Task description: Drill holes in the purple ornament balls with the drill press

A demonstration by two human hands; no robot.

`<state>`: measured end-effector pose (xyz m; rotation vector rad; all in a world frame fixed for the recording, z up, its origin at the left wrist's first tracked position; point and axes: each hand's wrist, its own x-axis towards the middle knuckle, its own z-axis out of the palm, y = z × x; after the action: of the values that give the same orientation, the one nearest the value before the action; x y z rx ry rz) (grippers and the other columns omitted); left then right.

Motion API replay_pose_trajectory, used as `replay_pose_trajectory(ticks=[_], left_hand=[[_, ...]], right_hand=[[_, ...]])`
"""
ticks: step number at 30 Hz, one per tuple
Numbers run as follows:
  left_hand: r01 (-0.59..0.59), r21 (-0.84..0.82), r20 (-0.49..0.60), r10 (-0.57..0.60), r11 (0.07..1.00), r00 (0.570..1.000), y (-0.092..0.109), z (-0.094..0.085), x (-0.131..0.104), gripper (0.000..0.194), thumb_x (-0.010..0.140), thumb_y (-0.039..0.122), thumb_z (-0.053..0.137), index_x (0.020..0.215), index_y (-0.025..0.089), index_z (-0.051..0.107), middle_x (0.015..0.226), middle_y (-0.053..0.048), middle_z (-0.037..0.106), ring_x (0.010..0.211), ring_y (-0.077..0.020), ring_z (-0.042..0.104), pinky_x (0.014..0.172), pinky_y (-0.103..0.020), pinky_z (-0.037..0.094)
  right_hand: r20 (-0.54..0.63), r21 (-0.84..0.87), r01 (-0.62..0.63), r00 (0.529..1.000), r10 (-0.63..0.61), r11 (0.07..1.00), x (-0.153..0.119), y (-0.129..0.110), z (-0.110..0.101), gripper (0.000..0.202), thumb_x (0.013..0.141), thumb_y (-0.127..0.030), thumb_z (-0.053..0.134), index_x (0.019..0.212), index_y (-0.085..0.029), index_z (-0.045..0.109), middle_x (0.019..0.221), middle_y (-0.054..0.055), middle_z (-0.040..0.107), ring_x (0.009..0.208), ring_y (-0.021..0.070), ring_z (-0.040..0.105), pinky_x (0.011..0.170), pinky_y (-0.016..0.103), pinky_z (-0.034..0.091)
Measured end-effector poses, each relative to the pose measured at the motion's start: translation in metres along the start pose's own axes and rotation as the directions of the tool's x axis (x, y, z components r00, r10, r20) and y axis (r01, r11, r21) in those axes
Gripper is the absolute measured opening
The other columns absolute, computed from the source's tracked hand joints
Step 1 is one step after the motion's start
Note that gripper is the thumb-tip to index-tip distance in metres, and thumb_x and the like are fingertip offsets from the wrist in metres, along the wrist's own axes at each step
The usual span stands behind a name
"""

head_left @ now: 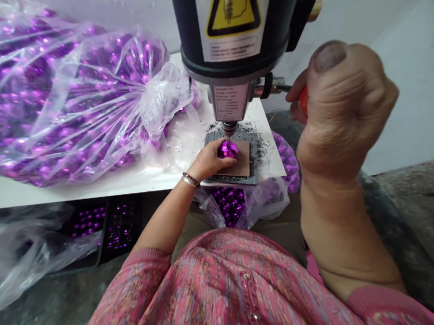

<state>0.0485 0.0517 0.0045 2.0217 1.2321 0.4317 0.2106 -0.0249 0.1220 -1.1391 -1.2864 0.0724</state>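
Note:
My left hand (pixel 211 159) is closed around a shiny purple ball (pixel 227 150) under the spindle (pixel 230 128) of a drill press (pixel 233 68). Beneath the ball lies a brown board (pixel 242 161) on the grey machine base (pixel 253 153). The spindle tip is just above the ball; I cannot tell whether they touch. Raised at the right of the machine, my right hand (pixel 341 111) is wrapped round a lever with a red knob (pixel 303 101), mostly hidden by the fingers.
A big clear plastic bag (pixel 69 98) full of purple balls lies on the white table (pixel 159 178) at left. Dark shavings surround the base. Below the table edge, another plastic bag (pixel 267 198) holds purple balls, and dark crates (pixel 103 230) stand at lower left.

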Motion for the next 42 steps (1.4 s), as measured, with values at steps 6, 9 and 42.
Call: replay_pose_trajectory(ticks=[6,9,42], left_hand=[[-0.096,0.125,-0.007,0.097,0.988,0.995,0.004,0.000,0.001,0.065,0.069,0.021,0.078,0.131,0.015,0.060,0.127,-0.011,0.065,0.119,-0.0266,0.059,0.105,-0.036,0.045],[-0.039,-0.001,0.013,0.039,0.999,0.999,0.003,0.001,0.001,0.062,0.069,0.024,0.079,0.128,0.014,0.061,0.119,-0.010,0.068,0.110,-0.0242,0.063,0.100,-0.035,0.048],[0.137,-0.431,-0.003,-0.154,0.892,0.988,-0.009,-0.004,-0.016,0.046,0.080,0.035,0.071,0.122,0.017,0.065,0.094,-0.003,0.069,0.062,-0.0080,0.058,0.059,-0.021,0.045]], right_hand=[[0.012,-0.015,-0.023,1.000,0.023,1.000,-0.002,-0.004,-0.001,0.041,0.098,-0.042,0.042,0.073,-0.011,0.053,0.064,-0.003,0.045,0.057,-0.0022,0.042,0.065,0.016,0.035],[0.008,0.001,-0.032,0.999,0.032,0.999,-0.003,-0.003,-0.001,0.041,0.097,-0.043,0.043,0.071,-0.012,0.051,0.063,-0.003,0.044,0.058,-0.0015,0.043,0.065,0.016,0.036],[0.073,0.037,0.025,0.997,-0.028,0.999,0.005,-0.001,-0.001,0.044,0.094,-0.042,0.037,0.063,-0.011,0.034,0.065,-0.002,0.033,0.062,-0.0053,0.038,0.065,0.012,0.031]])
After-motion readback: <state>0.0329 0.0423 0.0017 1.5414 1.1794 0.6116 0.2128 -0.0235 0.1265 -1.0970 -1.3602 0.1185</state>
